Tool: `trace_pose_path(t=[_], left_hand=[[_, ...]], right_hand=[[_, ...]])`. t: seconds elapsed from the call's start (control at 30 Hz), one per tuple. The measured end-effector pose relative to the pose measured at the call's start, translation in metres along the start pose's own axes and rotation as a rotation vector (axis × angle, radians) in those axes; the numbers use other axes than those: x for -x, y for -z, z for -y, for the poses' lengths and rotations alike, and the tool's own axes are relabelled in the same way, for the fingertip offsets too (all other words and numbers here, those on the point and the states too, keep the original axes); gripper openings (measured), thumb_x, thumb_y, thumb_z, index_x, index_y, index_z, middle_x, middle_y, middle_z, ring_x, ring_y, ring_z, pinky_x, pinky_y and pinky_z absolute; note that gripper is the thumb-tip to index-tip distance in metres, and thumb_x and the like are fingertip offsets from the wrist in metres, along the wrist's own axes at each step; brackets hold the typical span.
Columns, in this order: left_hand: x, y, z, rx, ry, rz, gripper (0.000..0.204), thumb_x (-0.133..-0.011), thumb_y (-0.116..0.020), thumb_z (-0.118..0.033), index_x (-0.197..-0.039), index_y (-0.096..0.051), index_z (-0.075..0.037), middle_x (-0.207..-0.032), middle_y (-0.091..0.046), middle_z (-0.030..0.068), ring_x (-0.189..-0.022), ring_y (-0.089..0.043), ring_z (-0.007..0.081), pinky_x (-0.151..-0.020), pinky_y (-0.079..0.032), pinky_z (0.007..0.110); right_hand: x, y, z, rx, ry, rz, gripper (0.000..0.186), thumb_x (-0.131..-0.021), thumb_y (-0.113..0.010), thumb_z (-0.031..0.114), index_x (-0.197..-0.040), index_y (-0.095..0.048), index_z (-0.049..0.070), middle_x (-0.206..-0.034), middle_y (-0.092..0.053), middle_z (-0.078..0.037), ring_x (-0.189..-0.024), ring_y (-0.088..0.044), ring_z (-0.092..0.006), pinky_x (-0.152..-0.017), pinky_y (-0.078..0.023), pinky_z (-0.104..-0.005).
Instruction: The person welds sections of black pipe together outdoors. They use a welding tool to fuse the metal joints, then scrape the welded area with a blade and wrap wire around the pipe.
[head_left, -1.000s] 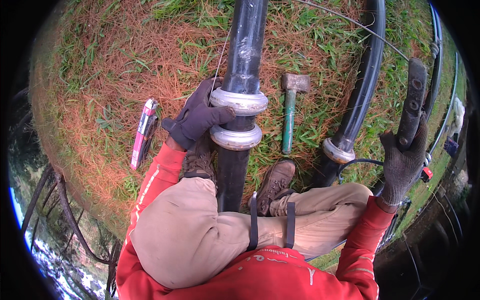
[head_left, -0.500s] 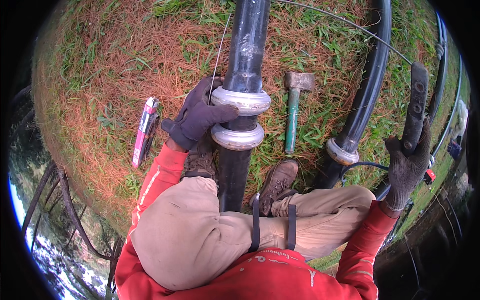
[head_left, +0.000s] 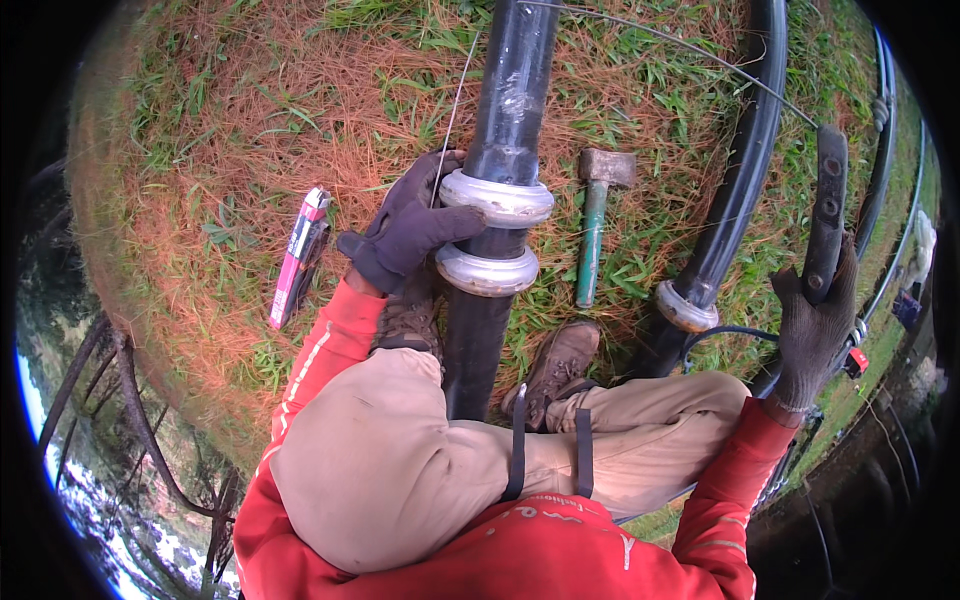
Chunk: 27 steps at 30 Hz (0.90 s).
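In a dark purple-black glove, my left hand point(head_left: 412, 222) grips the left side of the upper silver collar point(head_left: 500, 198) on a black pipe point(head_left: 512, 105). Its thumb lies across the pipe just below that collar. A second silver collar point(head_left: 487, 271) sits below, a short gap apart. A thin wire point(head_left: 459, 100) runs up from beside my left fingers. My right hand point(head_left: 815, 325), in a grey knit glove, is closed round the lower end of a dark flat bar point(head_left: 830, 190) with holes. A long thin rod or cable point(head_left: 690, 43) reaches from the bar's top toward the pipe.
Right of the pipe, a hammer point(head_left: 595, 230) with a green handle lies on grass and pine needles. A pink-and-white narrow box point(head_left: 298, 260) lies at the left. Another black pipe point(head_left: 740, 160) with a silver collar point(head_left: 685, 306) runs at the right. My boots point(head_left: 560, 365) flank the near pipe.
The near pipe, hammer and box appear slightly farther right, as the view has shifted. My left hand keeps its place on the collar; the bar in my right hand has barely moved.
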<state>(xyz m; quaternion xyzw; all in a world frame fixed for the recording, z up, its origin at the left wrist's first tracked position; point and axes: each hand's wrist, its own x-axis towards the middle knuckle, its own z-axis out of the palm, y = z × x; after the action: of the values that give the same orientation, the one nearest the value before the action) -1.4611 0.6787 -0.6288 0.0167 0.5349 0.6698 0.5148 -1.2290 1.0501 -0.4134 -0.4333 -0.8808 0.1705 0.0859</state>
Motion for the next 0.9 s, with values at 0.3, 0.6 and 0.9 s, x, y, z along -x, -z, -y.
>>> trace_pose_path(t=[0.3, 0.6, 0.9], left_hand=[[0.031, 0.039, 0.016, -0.165, -0.196, -0.324, 0.064, -0.116, -0.058, -0.038, -0.166, -0.046, 0.000, -0.155, -0.062, 0.0185, -0.127, -0.073, 0.0253, -0.094, -0.062, 0.036], [0.085, 0.075, 0.004, -0.204, -0.010, -0.580, 0.058, -0.117, -0.057, -0.042, -0.162, -0.053, -0.007, -0.141, -0.071, 0.0153, -0.106, -0.078, 0.0220, -0.071, -0.059, 0.030], [0.123, 0.055, -0.043, -0.536, 0.075, -0.595, 0.039, -0.114, -0.064, -0.029, -0.147, -0.066, -0.007, -0.126, -0.079, 0.0063, -0.066, -0.064, 0.0053, -0.055, -0.050, 0.023]], right_hand=[[-0.001, 0.009, -0.009, -0.146, -0.037, -0.011, 0.082, -0.080, -0.084, -0.001, -0.158, -0.060, 0.002, -0.127, -0.071, -0.006, -0.105, -0.066, -0.0135, -0.092, -0.056, -0.0288], [-0.010, 0.018, -0.016, -0.168, -0.059, -0.047, 0.081, -0.080, -0.084, -0.002, -0.158, -0.061, 0.002, -0.127, -0.073, -0.005, -0.107, -0.069, -0.0134, -0.093, -0.058, -0.0304], [-0.020, 0.022, -0.022, -0.249, -0.010, 0.029, 0.077, -0.087, -0.087, 0.002, -0.159, -0.060, 0.001, -0.134, -0.074, -0.007, -0.114, -0.070, -0.0144, -0.097, -0.059, -0.0306]])
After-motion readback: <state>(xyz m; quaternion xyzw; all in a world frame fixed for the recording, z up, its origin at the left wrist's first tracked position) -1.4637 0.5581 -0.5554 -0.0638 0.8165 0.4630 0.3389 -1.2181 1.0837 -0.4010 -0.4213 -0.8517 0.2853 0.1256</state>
